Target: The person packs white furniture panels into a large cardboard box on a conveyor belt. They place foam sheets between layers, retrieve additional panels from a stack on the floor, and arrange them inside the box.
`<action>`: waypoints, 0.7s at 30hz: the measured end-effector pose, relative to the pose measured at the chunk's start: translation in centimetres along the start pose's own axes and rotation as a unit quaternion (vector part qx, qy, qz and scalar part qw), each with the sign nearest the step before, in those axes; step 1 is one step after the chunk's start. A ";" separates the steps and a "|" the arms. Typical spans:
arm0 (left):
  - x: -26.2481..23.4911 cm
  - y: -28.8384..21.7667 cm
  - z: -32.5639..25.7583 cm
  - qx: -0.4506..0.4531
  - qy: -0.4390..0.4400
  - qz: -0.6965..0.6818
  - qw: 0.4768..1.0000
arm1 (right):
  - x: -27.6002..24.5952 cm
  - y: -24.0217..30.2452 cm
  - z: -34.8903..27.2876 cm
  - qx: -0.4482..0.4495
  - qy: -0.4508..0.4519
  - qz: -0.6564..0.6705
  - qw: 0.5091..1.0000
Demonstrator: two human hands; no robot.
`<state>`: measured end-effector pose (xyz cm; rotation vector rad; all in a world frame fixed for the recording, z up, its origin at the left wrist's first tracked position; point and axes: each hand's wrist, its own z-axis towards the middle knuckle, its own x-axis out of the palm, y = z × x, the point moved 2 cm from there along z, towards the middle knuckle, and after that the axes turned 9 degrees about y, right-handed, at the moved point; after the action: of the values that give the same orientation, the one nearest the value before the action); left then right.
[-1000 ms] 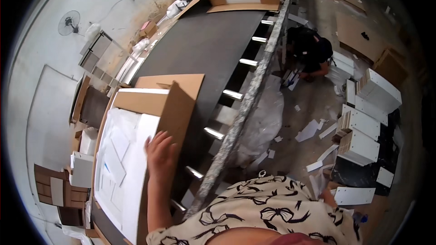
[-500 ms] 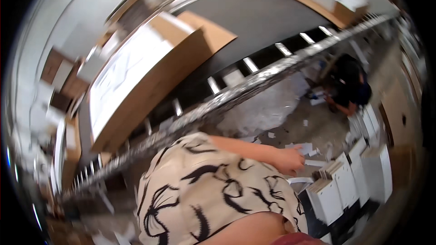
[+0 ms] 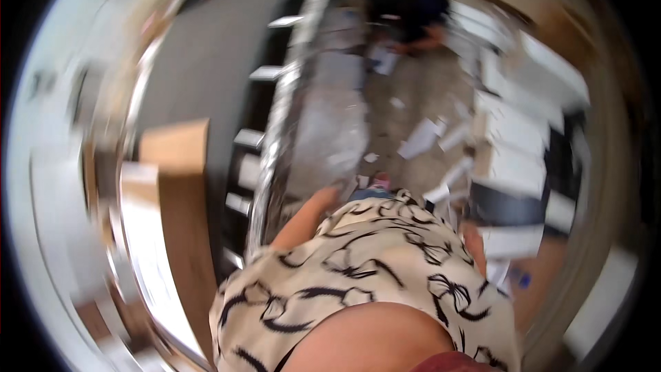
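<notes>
My left hand (image 3: 325, 199) reaches forward from the left sleeve, low beside the silver-wrapped edge (image 3: 275, 131) of a roller conveyor. Motion smears its fingers, so their pose is unclear, and I see nothing held. On my right side a strip of bare skin of my right arm or hand (image 3: 474, 246) shows past my cream top with black bow prints. Its fingers cannot be made out. Nearest to it are a white panel or box (image 3: 513, 241) and other white pieces. A pink shoe (image 3: 380, 179) shows below me.
On the dark conveyor belt (image 3: 200, 62) at left lies a long open cardboard box (image 3: 186, 234) with white contents. Another person (image 3: 406, 7) crouches ahead on the floor. White scraps (image 3: 421, 139) and plastic sheeting (image 3: 330, 110) lie around. White boxes or panels (image 3: 516, 124) line the right.
My view has swung to the right, so the conveyor now runs along my left and the crouching person is ahead. My left arm now shows to the left, and skin of my right arm has come into view.
</notes>
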<state>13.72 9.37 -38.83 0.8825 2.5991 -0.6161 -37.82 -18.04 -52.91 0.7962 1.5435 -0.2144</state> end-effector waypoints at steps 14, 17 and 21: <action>-10.3 -3.0 15.1 0.107 0.026 0.178 0.978 | -10.5 11.5 -1.1 0.449 0.077 0.290 0.842; -14.0 -6.4 17.9 0.169 -0.022 0.140 0.975 | -5.1 11.9 -2.5 0.428 0.133 0.292 0.845; -19.4 -17.2 21.4 0.161 -0.057 0.115 0.979 | -6.6 6.2 1.7 0.474 0.089 0.405 0.777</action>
<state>21.00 -23.06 -43.67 1.1875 2.2862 -1.0053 -33.19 -16.80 -45.08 2.2652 1.0493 -0.2723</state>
